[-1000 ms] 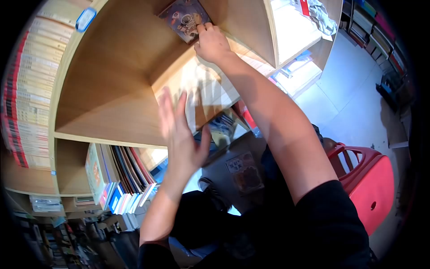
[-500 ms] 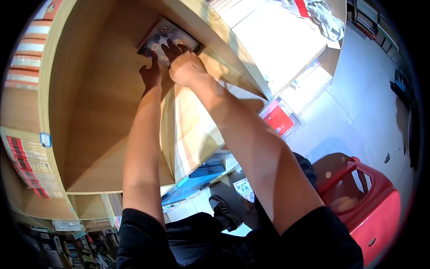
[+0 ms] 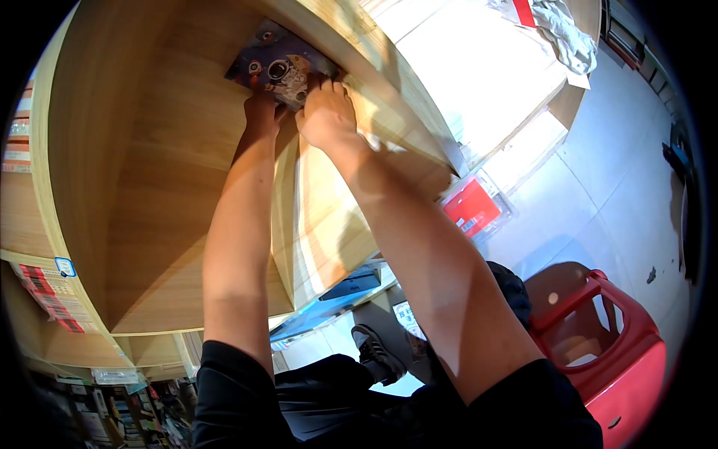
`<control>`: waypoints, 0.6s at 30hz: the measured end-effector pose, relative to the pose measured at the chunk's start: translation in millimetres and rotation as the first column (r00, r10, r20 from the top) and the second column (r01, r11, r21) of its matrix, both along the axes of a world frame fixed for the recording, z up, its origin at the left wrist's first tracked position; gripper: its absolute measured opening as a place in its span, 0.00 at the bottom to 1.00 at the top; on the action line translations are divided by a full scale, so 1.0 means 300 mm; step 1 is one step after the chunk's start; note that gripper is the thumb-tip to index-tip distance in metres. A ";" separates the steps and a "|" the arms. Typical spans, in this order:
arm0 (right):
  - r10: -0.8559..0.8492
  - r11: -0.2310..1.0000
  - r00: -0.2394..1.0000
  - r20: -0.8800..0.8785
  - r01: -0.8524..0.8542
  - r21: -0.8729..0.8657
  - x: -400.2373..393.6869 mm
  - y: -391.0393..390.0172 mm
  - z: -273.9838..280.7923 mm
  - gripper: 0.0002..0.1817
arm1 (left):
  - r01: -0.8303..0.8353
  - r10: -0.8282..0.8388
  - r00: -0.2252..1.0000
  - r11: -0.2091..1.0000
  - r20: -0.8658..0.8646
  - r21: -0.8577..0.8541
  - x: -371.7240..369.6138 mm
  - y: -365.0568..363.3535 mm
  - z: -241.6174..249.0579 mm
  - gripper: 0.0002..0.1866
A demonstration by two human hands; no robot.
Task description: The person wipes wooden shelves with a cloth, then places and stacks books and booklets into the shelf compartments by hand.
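A dark book or flat pack with an astronaut picture on its cover is at the back of the wooden shelf compartment. At its lower left edge is my left hand, in shadow, its fingers bent against the edge. My right hand touches the lower right edge, fingers bent over it and the tips partly hidden. Both hands appear to grip the book by its near side.
A red plastic stool stands at the lower right. Beside the shelf lies a red packet in clear wrap. White cloth lies on the bright counter. Books with red and white spines fill a left compartment.
My right hand has moved off the cover to its lower right edge, and my left hand has closed in at the lower left. More of the astronaut picture shows. The view has shifted slightly.
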State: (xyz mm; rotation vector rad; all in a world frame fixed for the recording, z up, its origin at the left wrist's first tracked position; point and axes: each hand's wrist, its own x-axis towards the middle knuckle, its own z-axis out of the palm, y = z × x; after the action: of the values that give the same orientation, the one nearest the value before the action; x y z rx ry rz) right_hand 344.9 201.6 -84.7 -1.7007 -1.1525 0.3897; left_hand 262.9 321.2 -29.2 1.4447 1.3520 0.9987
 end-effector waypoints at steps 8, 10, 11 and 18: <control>-0.002 1.000 0.990 0.140 0.001 0.010 -0.041 -0.024 0.023 0.22 | 0.275 -0.259 0.955 0.957 0.146 -0.097 -0.043 0.013 0.015 0.34; 0.011 1.000 0.988 0.153 -0.013 0.009 -0.032 -0.030 0.023 0.21 | 0.088 -0.072 0.992 0.982 0.099 -0.168 -0.011 -0.065 0.033 0.34; -0.015 1.000 0.987 0.161 0.011 0.027 -0.030 -0.032 0.021 0.21 | 0.087 -0.071 0.993 0.981 0.099 -0.171 -0.012 -0.064 0.030 0.34; -0.098 0.994 0.973 0.211 0.084 0.075 0.018 -0.046 0.005 0.22 | -0.028 0.042 0.997 0.984 0.071 -0.179 -0.034 -0.103 0.049 0.44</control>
State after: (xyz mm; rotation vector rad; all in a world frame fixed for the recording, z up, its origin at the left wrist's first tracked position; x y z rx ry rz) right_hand 350.3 187.9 -83.3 -1.7622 -1.2227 0.1114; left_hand 252.8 290.4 -14.5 1.2432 1.3798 0.9207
